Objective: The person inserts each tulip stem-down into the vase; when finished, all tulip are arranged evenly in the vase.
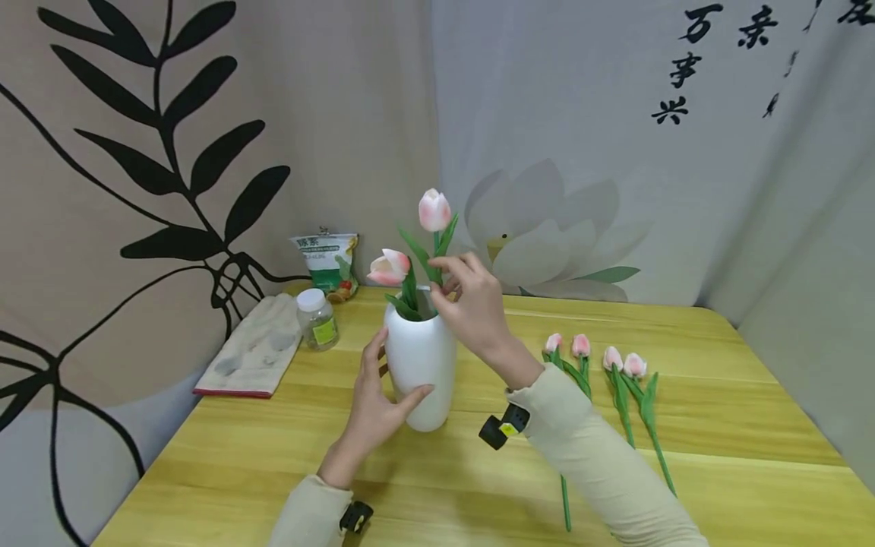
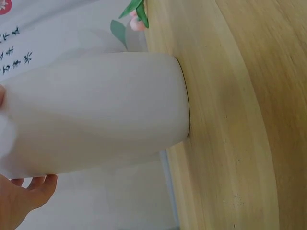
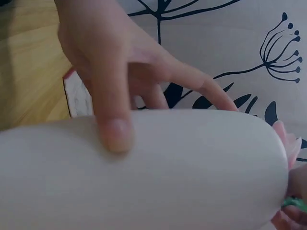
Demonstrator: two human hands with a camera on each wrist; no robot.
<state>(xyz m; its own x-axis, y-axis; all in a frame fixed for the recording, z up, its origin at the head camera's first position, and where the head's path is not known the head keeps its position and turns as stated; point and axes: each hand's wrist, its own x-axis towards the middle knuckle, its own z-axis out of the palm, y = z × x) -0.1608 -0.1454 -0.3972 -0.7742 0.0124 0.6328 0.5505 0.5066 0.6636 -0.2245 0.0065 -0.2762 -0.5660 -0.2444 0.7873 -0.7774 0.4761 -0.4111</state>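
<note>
A white vase (image 1: 425,372) stands upright on the table. My left hand (image 1: 374,406) holds its side, thumb across the front and fingers round the left; in the right wrist view that thumb (image 3: 116,136) lies flat on the wall. Above the rim, my right hand (image 1: 475,308) pinches the green stem of an upright pink-and-white tulip (image 1: 434,210). Another tulip (image 1: 390,267) leans left out of the mouth. In the right wrist view, right-hand fingers (image 3: 287,221) show at the rim beside a green stem. The stems' lower ends are hidden inside the vase (image 2: 105,105).
Several pink tulips (image 1: 634,366) lie on the table (image 1: 745,425) to the right, partly behind my right sleeve. Left of the vase are a lidded clear jar (image 1: 320,323), a folded cloth (image 1: 254,351) and a green-and-white packet (image 1: 330,262). Curtains hang behind.
</note>
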